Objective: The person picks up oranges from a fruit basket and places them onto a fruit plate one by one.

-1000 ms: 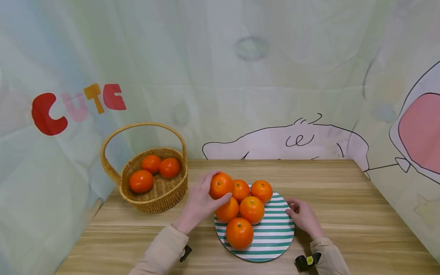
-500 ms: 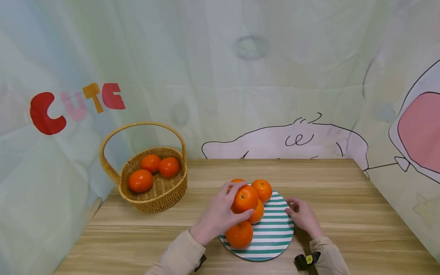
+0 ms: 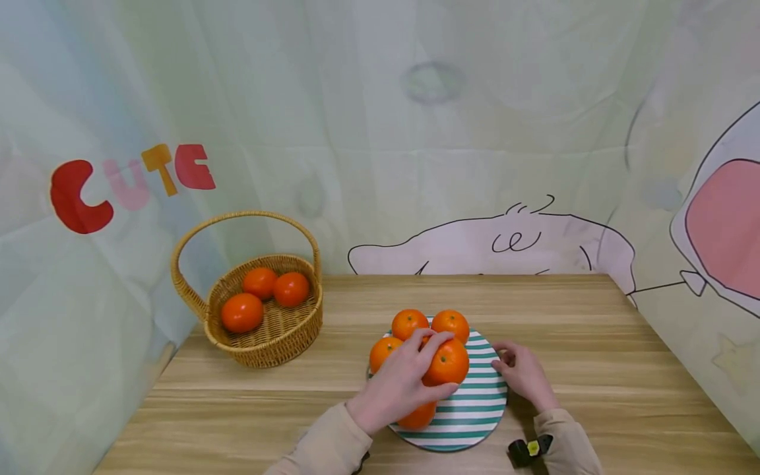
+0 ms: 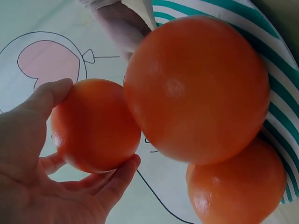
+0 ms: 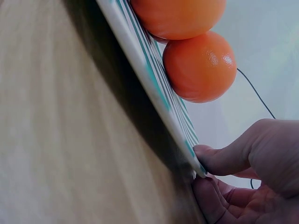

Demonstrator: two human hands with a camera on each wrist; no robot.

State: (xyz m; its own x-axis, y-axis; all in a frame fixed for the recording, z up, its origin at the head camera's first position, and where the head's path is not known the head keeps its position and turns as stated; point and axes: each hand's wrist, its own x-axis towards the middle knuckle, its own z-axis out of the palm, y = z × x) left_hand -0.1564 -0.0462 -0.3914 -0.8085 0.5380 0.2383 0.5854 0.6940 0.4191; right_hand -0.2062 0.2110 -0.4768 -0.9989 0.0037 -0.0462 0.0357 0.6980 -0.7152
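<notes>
My left hand (image 3: 404, 382) grips an orange (image 3: 448, 363) above the striped plate (image 3: 475, 409), its thumb in front and fingers over the top. In the left wrist view the same orange (image 4: 96, 126) sits between thumb and fingertips, and a nearer orange (image 4: 196, 88) overlaps it. On the plate are several more oranges, among them one at the back left (image 3: 410, 324), one at the back right (image 3: 450, 326) and one at the front (image 3: 418, 415), partly hidden by my left hand. My right hand (image 3: 525, 376) pinches the plate's right rim, thumb on top and fingers underneath, as the right wrist view shows.
A wicker basket (image 3: 279, 343) with a tall handle stands left of the plate, holding orange-red fruits (image 3: 242, 313). Wooden tabletop (image 3: 594, 343) surrounds both. A printed curtain (image 3: 380, 165) hangs behind the table.
My left hand has carried the orange rightward and down from the plate's upper left to over its middle. The right hand stays at the rim.
</notes>
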